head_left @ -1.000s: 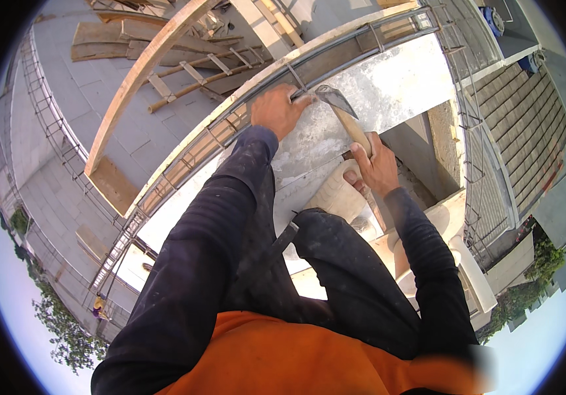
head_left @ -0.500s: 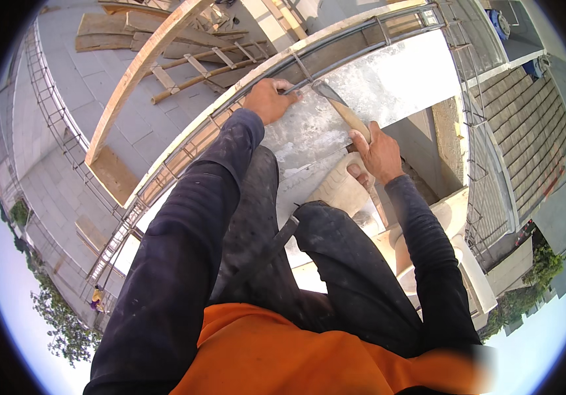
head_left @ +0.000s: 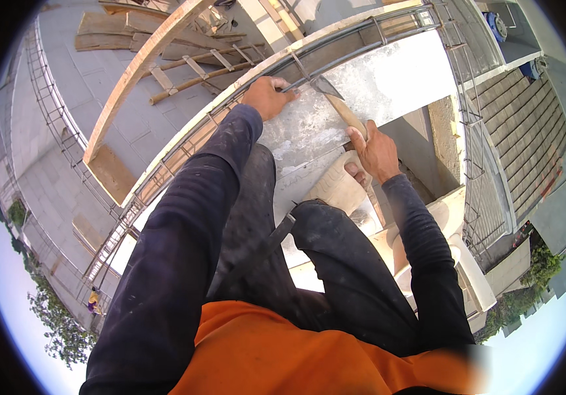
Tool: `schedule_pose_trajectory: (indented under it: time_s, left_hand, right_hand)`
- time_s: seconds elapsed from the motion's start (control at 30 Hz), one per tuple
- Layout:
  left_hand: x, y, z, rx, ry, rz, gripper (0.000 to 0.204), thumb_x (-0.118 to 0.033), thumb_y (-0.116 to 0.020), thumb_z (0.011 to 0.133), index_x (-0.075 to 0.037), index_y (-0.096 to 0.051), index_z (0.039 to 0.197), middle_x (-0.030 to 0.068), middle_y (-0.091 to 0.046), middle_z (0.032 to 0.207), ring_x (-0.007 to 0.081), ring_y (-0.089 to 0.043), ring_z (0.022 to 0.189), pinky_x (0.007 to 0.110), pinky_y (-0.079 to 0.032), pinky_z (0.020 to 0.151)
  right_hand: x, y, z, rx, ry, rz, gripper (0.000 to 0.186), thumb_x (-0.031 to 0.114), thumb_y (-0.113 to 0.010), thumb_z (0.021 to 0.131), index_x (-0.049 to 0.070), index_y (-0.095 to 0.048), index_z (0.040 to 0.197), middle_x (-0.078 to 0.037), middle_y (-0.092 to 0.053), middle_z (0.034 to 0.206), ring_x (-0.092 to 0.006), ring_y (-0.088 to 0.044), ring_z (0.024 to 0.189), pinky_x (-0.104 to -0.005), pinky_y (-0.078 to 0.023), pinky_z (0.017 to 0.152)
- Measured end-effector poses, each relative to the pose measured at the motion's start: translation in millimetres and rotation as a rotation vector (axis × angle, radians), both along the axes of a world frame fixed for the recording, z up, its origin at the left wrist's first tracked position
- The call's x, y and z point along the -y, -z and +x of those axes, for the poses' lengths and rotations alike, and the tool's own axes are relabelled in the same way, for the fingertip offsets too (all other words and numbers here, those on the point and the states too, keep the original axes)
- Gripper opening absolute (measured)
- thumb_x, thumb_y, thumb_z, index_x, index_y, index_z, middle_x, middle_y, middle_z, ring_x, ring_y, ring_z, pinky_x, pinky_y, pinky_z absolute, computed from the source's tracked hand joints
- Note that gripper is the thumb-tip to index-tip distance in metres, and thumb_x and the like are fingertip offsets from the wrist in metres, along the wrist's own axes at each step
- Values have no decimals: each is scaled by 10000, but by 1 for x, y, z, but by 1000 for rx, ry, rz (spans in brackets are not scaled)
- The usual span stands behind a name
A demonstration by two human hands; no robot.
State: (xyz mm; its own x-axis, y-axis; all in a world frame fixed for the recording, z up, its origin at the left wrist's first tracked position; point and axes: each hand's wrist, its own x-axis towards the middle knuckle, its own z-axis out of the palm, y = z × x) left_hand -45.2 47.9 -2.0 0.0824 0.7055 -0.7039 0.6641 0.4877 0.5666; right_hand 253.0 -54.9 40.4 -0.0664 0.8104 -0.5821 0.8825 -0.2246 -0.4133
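Hammer (head_left: 344, 110) lay over the panel (head_left: 414, 72), its head by the rebar (head_left: 381, 31).
Right hand (head_left: 378, 153) was closed round it, presumably for control; left hand (head_left: 268, 97) had fingers curled at the rebar, perhaps steadying it, hold unconfirmed.

A wooden ladder (head_left: 194, 68) with pale rungs lies on grey flooring (head_left: 98, 85), near loose planks (head_left: 104, 41). Beside it curves a timber arch (head_left: 139, 62). Far right is a brown tiled roof (head_left: 520, 131); lower left, a distant person (head_left: 93, 301) in yellow and a leafy tree (head_left: 62, 327).
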Motion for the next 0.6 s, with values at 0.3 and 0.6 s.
schedule_pose_trajectory:
  time_s: [0.3,0.6]
  left_hand:
    - [1,-3,-3,22,8,-45,554,-449,-872,870,-25,-813,1220,221,-803,1147,301,-768,1037,386,-562,965]
    - [12,9,-7,-42,0,75,478,-417,-862,891,-40,-825,1182,174,-810,1000,265,-752,896,379,-565,885]
  right_hand:
    - [18,-14,3,-251,28,327,614,613,-557,1079,0,-598,1083,-258,-717,818,-459,-733,826,-537,-557,733]
    - [24,-30,7,-265,106,231,635,653,-568,1059,19,-593,1090,-253,-745,888,-456,-737,848,-537,-561,743]
